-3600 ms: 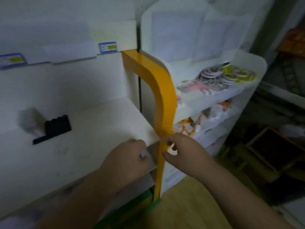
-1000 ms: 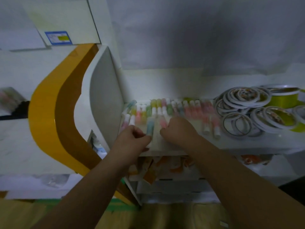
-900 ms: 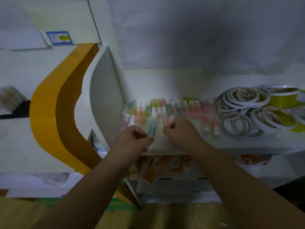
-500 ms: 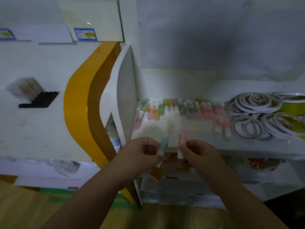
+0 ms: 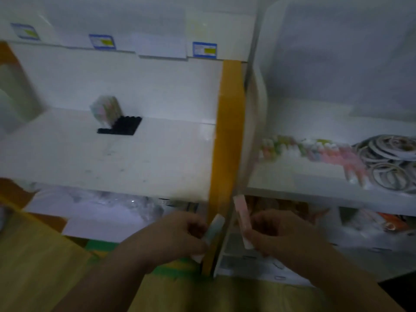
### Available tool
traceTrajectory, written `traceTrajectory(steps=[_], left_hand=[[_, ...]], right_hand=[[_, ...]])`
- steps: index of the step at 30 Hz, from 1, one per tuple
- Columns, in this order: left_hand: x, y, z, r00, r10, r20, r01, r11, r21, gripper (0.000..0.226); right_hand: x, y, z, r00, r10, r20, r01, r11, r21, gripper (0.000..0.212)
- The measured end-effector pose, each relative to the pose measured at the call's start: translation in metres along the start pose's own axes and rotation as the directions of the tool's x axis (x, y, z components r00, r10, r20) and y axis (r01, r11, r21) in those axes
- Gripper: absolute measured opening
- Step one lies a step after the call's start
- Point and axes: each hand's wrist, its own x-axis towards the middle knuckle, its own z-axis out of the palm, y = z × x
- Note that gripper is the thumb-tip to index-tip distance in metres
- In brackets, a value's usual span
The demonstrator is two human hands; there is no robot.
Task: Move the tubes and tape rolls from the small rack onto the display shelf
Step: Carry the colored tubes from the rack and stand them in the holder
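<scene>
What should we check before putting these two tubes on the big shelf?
1. Left hand holds the pale blue tube: ok.
2. Right hand holds the pink tube: ok.
3. Bare room on the display shelf beside the black holder: ok.
4. Tubes already over that shelf: not ok, they are below its front edge.
5. Tube caps on tight: cannot tell, too blurry.

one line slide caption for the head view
Left hand grips a pale blue tube, right hand a pink tube, between display shelf and small rack.
</scene>
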Motion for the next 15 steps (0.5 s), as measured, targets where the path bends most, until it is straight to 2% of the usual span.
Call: traceTrajectory(steps=[3,6,8,12,15], left_hand=[[-0.024,-0.028,-0.035,0.991,0.029,-0.128,-0.041,0.995,-0.094,0.02],[-0.04,-0.054,-0.066,0.966,0.047,-0.255,-0.088,0.985,-0.151,0.016],[-0.048,-0.068,-0.083,0.949,0.066,-0.308,-0.125,0.976,-0.177,0.014],[-0.052,-0.088,-0.116,0.925,0.056,-0.377,-0.165,0.951,-0.262,0.018],[-0.042,-0.1,-0.14,0.901,0.032,-0.434,-0.161,0.951,-0.263,0.013]], right_hand=[[0.013,-0.024,0.046,0.999,-0.045,-0.013,0.045,0.998,-0.039,0.017],[0.03,-0.048,0.088,0.994,-0.084,-0.063,0.088,0.993,0.076,0.012],[0.04,-0.063,0.11,0.992,-0.103,-0.076,0.112,0.985,0.133,0.015],[0.064,-0.089,0.139,0.992,-0.109,-0.066,0.116,0.987,0.109,0.012],[0.087,-0.105,0.152,0.989,-0.121,-0.081,0.129,0.986,0.102,0.01]])
